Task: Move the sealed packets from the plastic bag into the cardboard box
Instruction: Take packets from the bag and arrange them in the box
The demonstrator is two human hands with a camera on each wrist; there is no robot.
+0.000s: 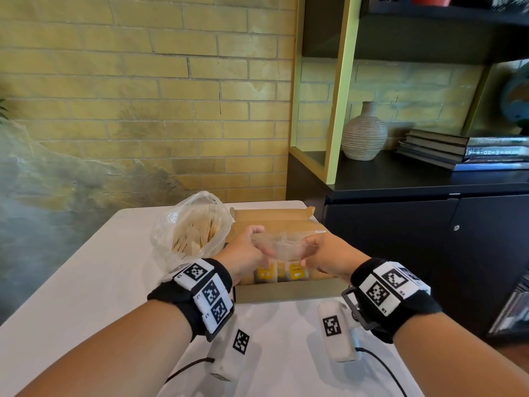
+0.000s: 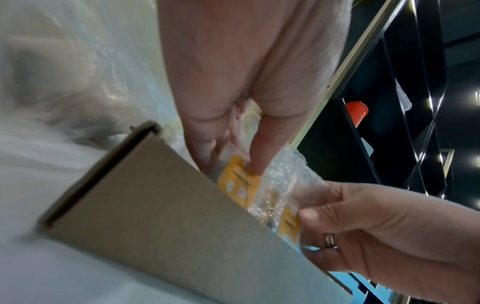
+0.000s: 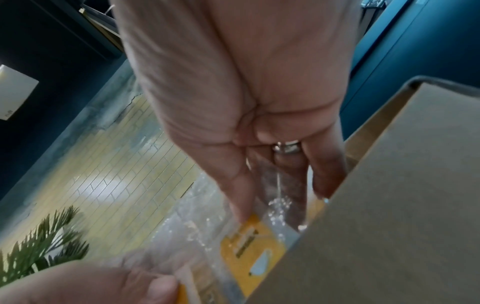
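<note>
Over the open cardboard box (image 1: 286, 292), both hands hold one bundle of clear sealed packets (image 1: 283, 246) with yellow labels. My left hand (image 1: 249, 249) grips its left end and my right hand (image 1: 320, 250) its right end. The bundle's lower part dips inside the box. In the left wrist view the left hand (image 2: 233, 144) pinches a yellow-labelled packet (image 2: 239, 183) behind the box wall (image 2: 168, 216). In the right wrist view the right hand (image 3: 246, 133) curls round the packets (image 3: 249, 242). The clear plastic bag (image 1: 194, 227), with more packets inside, stands touching the box's left side.
Box and bag sit at the far end of a white table (image 1: 86, 282). A black cabinet (image 1: 429, 239) stands close on the right, carrying a ribbed vase (image 1: 363, 136) and stacked books (image 1: 463, 150). A yellow brick wall (image 1: 143, 96) is behind.
</note>
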